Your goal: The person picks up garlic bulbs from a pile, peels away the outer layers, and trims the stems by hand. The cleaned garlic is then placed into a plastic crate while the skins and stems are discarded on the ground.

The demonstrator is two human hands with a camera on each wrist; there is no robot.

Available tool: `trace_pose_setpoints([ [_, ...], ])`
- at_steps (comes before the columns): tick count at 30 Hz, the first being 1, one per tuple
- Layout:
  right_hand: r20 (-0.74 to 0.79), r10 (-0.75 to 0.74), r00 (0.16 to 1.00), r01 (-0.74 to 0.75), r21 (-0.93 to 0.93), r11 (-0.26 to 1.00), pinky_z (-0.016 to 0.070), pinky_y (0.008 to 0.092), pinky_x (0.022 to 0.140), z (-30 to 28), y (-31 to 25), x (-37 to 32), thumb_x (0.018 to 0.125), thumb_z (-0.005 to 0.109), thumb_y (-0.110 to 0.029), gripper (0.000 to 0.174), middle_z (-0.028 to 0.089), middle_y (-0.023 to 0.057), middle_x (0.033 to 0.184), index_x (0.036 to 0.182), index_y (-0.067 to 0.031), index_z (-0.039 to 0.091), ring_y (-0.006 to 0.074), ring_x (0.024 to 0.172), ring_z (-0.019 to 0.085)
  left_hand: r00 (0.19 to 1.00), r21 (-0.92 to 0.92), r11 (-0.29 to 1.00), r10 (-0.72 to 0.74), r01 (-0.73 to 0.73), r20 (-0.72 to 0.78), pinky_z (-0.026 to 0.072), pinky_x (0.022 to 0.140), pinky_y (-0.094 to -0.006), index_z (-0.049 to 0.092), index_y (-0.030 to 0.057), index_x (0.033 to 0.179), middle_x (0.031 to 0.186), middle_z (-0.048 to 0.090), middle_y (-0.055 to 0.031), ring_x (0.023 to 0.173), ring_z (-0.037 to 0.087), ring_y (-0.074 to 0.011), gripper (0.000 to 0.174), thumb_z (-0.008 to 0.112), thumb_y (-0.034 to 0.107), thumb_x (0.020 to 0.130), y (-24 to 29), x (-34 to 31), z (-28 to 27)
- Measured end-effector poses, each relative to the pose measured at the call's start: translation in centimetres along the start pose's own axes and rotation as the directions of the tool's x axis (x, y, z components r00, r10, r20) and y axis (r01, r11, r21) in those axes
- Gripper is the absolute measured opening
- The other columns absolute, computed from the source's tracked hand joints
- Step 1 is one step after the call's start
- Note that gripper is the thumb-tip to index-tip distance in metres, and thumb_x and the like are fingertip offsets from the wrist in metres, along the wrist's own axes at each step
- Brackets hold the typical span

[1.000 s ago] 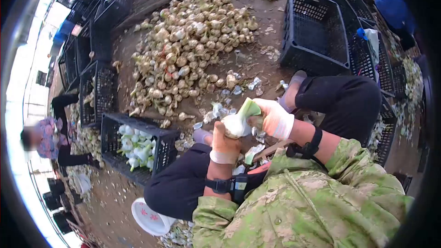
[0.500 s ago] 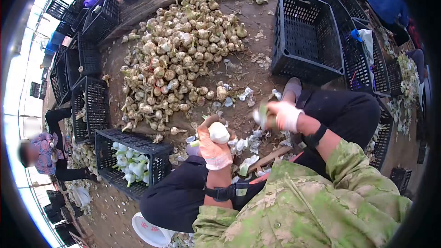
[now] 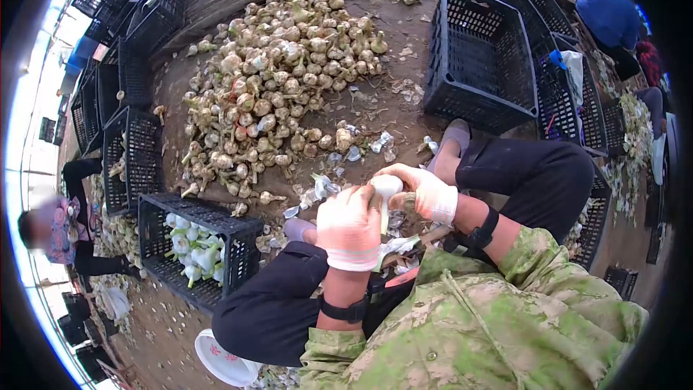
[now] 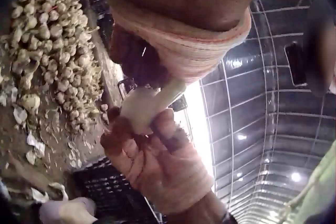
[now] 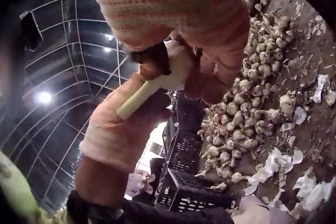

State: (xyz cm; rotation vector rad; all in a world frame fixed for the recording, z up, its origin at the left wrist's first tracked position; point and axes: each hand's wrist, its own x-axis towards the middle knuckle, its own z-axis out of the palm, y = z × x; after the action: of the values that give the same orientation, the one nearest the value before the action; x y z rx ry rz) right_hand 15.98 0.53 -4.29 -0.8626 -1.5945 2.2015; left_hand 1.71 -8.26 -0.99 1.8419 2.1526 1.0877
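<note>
Both gloved hands meet over the lap around one white, peeled garlic bulb point(image 3: 386, 185). Its pale green stem point(image 5: 139, 99) points down toward the body. My right hand point(image 3: 426, 191) pinches the bulb between thumb and fingers, plainest in the left wrist view, where this bulb point(image 4: 140, 109) sits in its fingertips. On the other side my left hand point(image 3: 350, 220) has curled fingers against the bulb and stem, partly hidden behind its own back in the head view. Loose papery skins point(image 3: 397, 245) lie on the ground below the hands.
A large heap of unpeeled garlic point(image 3: 274, 87) lies ahead. A black crate point(image 3: 242, 227) with peeled bulbs stands at left, an empty black crate point(image 3: 480, 65) at front right. A white bucket point(image 3: 224, 357) is beside the left knee. Another person point(image 3: 61, 227) sits at far left.
Half a second ago the left hand held the bulb alone, with the right hand apart and blurred. Now the right hand has come back to the bulb, and the stem has swung toward the body.
</note>
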Motion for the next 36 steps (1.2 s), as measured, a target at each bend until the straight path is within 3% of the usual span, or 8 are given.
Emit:
trace_pose_setpoints([
  [4,0.082,0.013,0.997,-0.019,0.083,0.996,0.0458,0.0281,0.08,0.1,1.3,-0.5,0.077,0.068,-0.021,0.05,0.055,0.0061,0.101,0.117,-0.0029,0.045,0.0117,0.092,0.052,0.996,-0.019,1.0,0.022,-0.024,-0.087,0.0444,0.053,-0.0299,0.061,0.0046,0.079,0.065,0.058,-0.0066,0.056,0.056,-0.0223,0.008,0.063,0.002,0.071,-1.6,-1.1,1.1],
  [8,0.217,-0.028,0.976,-0.064,0.404,0.913,0.047,0.0321,0.079,0.9,0.1,-0.8,0.075,0.07,-0.02,0.062,0.051,0.0083,0.109,0.126,-0.0047,0.037,0.0154,0.098,0.051,0.651,-0.793,0.156,-0.674,0.589,0.35,0.0467,0.056,-0.0232,0.056,-0.0019,0.089,0.075,0.059,-0.0063,0.063,0.056,-0.0112,0.008,0.057,0.003,0.082,-4.4,-1.7,0.9],
  [18,0.249,0.153,0.956,-0.283,0.656,0.7,0.04,0.022,0.055,0.2,2.6,0.6,0.082,0.061,-0.017,0.05,0.053,0.0034,0.099,0.124,-0.0033,0.039,0.008,0.066,0.048,0.46,-0.929,-0.344,-0.808,0.138,0.368,0.0486,0.046,-0.0269,0.052,0.0078,0.094,0.081,0.06,-0.0082,0.064,0.061,-0.0183,0.018,0.062,0.014,0.08,-6.8,0.3,-3.1],
  [24,0.128,0.264,0.956,-0.288,0.589,0.755,0.0433,0.0229,0.057,-0.7,2.8,1.6,0.083,0.059,-0.021,0.042,0.056,0.005,0.093,0.117,-0.0006,0.044,0.0101,0.067,0.052,0.685,-0.396,0.559,-0.597,0.728,0.417,0.0499,0.079,-0.0383,0.038,0.0058,0.125,0.123,0.043,-0.0165,0.105,0.05,-0.0298,0.077,0.075,0.0,0.058,-5.0,-0.3,-3.6],
  [26,0.182,0.302,0.936,-0.309,0.011,0.951,0.0463,0.0251,0.062,-0.2,1.0,2.3,0.084,0.058,-0.02,0.037,0.058,0.0072,0.089,0.113,0.0002,0.047,0.0118,0.073,0.055,0.957,-0.338,0.91,-0.161,0.238,0.241,0.0488,0.079,-0.0308,0.04,0.0095,0.125,0.106,0.054,-0.011,0.095,0.056,-0.0229,0.078,0.073,-0.004,0.056,-4.4,-1.0,-0.3],
  [32,0.077,0.187,0.979,-0.201,0.297,0.933,0.0491,0.0301,0.068,-5.1,6.8,11.2,0.089,0.05,-0.018,0.029,0.059,0.0043,0.094,0.114,-0.0039,0.049,0.0166,0.081,0.058,0.767,-0.556,0.585,-0.623,0.59,0.157,0.0486,0.078,-0.0439,0.052,0.008,0.108,0.108,0.056,-0.0124,0.093,0.058,-0.0308,0.04,0.062,0.03,0.077,-20.3,-5.0,-4.1],
  [34,-0.233,0.39,0.891,-0.348,0.201,0.916,0.0489,0.0324,0.064,-6.4,9.7,14.0,0.091,0.046,-0.02,0.026,0.056,0.0057,0.099,0.114,-0.0078,0.05,0.0187,0.078,0.06,0.47,-0.993,0.071,-0.876,-0.092,-0.106,0.052,0.068,-0.0441,0.051,0.0111,0.107,0.106,0.056,-0.011,0.087,0.058,-0.0272,0.04,0.047,0.043,0.084,-16.9,-1.3,-7.4],
  [36,-0.326,0.44,0.836,-0.332,0.337,0.881,0.0495,0.0346,0.055,-6.9,11.0,14.6,0.088,0.049,-0.019,0.022,0.055,0.0085,0.091,0.106,-0.007,0.052,0.0211,0.068,0.06,0.421,-0.998,0.051,-0.907,0.037,-0.031,0.0513,0.061,-0.0419,0.051,0.0116,0.109,0.1,0.057,-0.0096,0.083,0.056,-0.0282,0.051,0.047,0.054,0.08,-15.7,1.3,-4.2],
])
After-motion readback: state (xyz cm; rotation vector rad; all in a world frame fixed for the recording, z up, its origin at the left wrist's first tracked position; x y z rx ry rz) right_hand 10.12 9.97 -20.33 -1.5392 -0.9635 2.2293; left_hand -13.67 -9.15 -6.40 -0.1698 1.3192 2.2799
